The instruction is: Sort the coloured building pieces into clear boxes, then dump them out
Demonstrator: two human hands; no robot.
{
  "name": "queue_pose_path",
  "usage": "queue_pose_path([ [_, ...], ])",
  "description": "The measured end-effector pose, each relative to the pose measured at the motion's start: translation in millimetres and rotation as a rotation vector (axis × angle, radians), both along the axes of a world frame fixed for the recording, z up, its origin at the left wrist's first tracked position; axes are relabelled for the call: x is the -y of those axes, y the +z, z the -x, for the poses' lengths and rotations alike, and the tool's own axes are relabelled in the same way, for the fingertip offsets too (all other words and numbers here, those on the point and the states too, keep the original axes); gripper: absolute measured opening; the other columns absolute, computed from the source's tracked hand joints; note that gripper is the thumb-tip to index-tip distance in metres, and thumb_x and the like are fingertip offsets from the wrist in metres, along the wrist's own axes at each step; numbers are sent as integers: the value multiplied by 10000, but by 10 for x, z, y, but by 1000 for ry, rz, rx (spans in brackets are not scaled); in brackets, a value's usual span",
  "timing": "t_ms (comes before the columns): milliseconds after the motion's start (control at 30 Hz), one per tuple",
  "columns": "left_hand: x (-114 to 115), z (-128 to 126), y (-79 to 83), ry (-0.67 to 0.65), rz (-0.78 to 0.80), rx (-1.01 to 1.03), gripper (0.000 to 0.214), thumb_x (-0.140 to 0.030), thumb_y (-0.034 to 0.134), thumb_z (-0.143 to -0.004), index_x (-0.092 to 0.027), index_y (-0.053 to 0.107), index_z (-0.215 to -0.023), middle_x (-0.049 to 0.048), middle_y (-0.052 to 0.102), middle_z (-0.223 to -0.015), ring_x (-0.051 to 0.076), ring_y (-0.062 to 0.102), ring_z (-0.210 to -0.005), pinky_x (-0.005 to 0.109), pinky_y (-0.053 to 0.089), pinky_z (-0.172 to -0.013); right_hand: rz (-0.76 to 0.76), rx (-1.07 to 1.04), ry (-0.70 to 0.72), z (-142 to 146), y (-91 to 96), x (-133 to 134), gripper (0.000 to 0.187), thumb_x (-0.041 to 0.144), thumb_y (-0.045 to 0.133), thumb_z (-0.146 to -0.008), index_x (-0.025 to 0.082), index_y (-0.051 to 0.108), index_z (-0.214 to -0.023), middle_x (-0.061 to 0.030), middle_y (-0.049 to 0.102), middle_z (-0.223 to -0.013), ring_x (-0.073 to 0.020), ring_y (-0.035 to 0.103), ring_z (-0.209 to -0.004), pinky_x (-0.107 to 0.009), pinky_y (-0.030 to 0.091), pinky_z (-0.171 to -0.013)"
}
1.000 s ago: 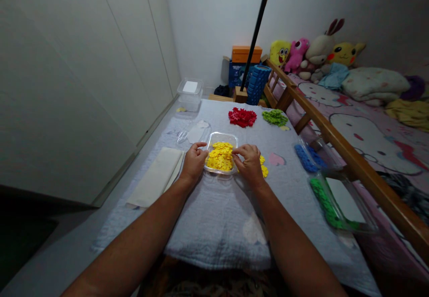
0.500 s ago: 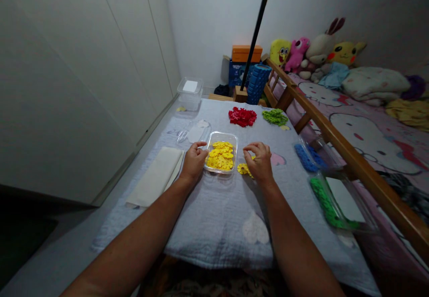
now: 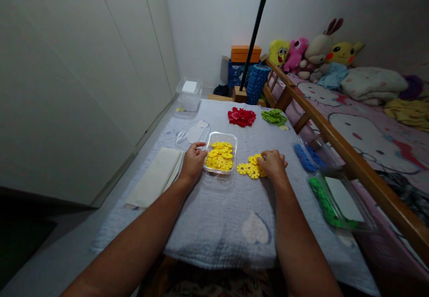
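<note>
A clear plastic box (image 3: 235,147) with yellow flower-shaped discs (image 3: 220,156) inside stands in the middle of the table. My left hand (image 3: 194,160) grips its left rim between thumb and fingers. To the right of the box, more yellow flower-shaped discs (image 3: 250,168) lie in a loose pile on the cloth. My right hand (image 3: 275,165) is at the right side of this pile, thumb and fingertips closed on a disc there; the fingers partly hide it.
Red pieces (image 3: 241,116) and light green pieces (image 3: 274,117) lie at the back. Boxes of blue pieces (image 3: 308,156) and green pieces (image 3: 326,203) line the right edge by the wooden bed rail (image 3: 335,131). A clear lid (image 3: 194,132), folded cloth (image 3: 154,177) and lidded box (image 3: 189,93) are left.
My right hand has moved right, away from the box, and down onto the loose yellow discs, exposing more of the pile. My left hand stays on the box rim.
</note>
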State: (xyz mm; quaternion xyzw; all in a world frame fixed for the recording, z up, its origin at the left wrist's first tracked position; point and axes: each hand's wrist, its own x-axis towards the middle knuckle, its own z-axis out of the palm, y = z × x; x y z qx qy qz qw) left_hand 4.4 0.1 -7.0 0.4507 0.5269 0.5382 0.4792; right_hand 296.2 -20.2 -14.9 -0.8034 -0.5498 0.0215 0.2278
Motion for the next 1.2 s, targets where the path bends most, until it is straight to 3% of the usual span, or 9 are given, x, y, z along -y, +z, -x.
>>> queue_pose_path([
  [133,6,1,14,-4,2,-8,408,-344,694,-702,-173,650,-1070,-112,355,-558,97,326,-500,225,267,-524,20,15,10,12,17,-3,98,285,740,-772,242,794,-842,-147,689,-1036,-363,588,-1050,-556,438,-935],
  [300,5,0,15,-4,7,-11,421,-358,695,-699,-172,645,-1073,-110,368,-559,99,339,-508,219,270,-529,215,78,-5,79,160,24,262,338,660,-867,223,775,-1073,-134,714,-1158,-329,609,-1115,-477,427,-978],
  [433,6,-2,11,-11,4,-6,423,-355,690,-704,-167,637,-1079,-114,360,-554,98,325,-509,220,270,-528,227,38,13,105,239,35,365,319,656,-862,208,737,-1200,-117,729,-1199,-307,629,-1142,-439,425,-1000],
  [500,8,-2,10,-11,-2,-9,419,-352,688,-707,-164,640,-1079,-113,356,-553,97,322,-510,221,271,-528,192,-19,8,86,244,27,358,293,659,-838,206,745,-1175,-107,746,-1163,-291,651,-1099,-423,438,-977],
  [633,3,3,0,-12,-7,-13,419,-360,686,-712,-165,644,-1081,-110,365,-555,99,330,-509,222,268,-526,68,-243,69,30,230,0,225,261,587,-818,213,770,-939,-58,765,-929,-235,676,-888,-374,476,-859],
  [833,2,3,3,-7,-6,-19,421,-357,681,-708,-163,643,-1080,-111,369,-555,99,337,-507,225,272,-523,-331,-505,211,220,301,23,202,348,629,-758,202,763,-801,-55,694,-846,-213,621,-808,-351,505,-800],
  [1000,15,4,31,-22,5,-18,427,-354,672,-716,-159,634,-1093,-109,372,-557,102,340,-513,224,275,-521,-489,-522,395,587,381,80,164,323,619,-836,223,749,-824,-27,646,-803,-195,591,-784,-338,489,-776],
  [1200,5,-1,12,-25,12,4,425,-343,676,-707,-169,631,-1092,-104,397,-564,105,375,-512,218,287,-523,-510,-369,515,835,333,49,147,220,588,-891,234,721,-831,-39,712,-843,-223,612,-856,-374,454,-841],
])
